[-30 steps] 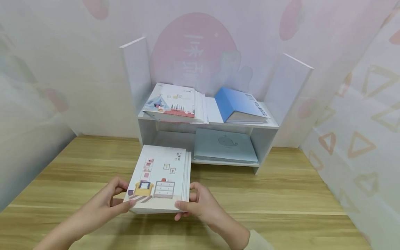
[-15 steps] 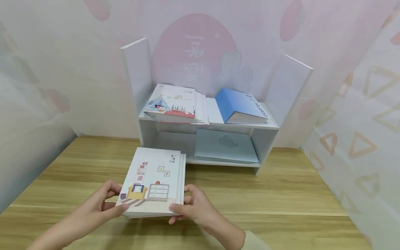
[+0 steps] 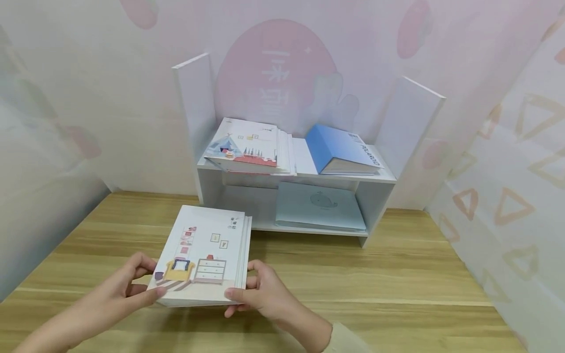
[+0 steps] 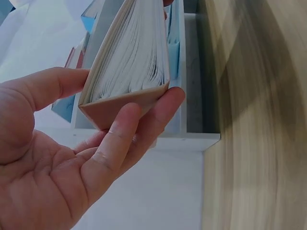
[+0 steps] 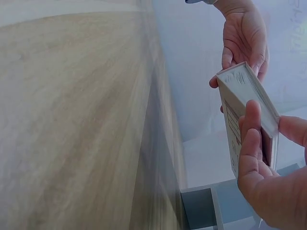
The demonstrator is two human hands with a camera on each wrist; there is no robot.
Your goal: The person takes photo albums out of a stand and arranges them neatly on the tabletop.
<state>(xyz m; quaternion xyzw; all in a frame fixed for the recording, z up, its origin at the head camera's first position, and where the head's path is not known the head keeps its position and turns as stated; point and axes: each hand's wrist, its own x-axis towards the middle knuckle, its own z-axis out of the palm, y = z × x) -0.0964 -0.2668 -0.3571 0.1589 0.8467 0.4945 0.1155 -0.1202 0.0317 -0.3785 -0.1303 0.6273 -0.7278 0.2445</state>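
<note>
A thick white photo album [image 3: 198, 250], its cover printed with a yellow armchair and a drawer chest, is held in front of the shelf's left half. My left hand [image 3: 123, 284] grips its near left corner, thumb on the cover. The near right corner is pinched by my right hand [image 3: 265, 294], with the thumb on top and fingers below. In the left wrist view, many thin pages [image 4: 129, 57] show between the covers, above a brownish spine [image 4: 120, 108]. The right wrist view shows both hands on the album, over the wooden table [image 5: 72, 120].
Behind stands a white two-level shelf [image 3: 375, 201]. Its upper board bears a stack of white illustrated albums [image 3: 247, 142] at left and a blue POLAROID album [image 3: 344, 147] at right. A pale blue whale album [image 3: 318, 206] lies below. Printed cloth [image 3: 282, 29] surrounds the table.
Both hands have carried the photo album to the left, away from the middle of the shelf. Their grip looks the same, and the shelf's contents have stayed put.
</note>
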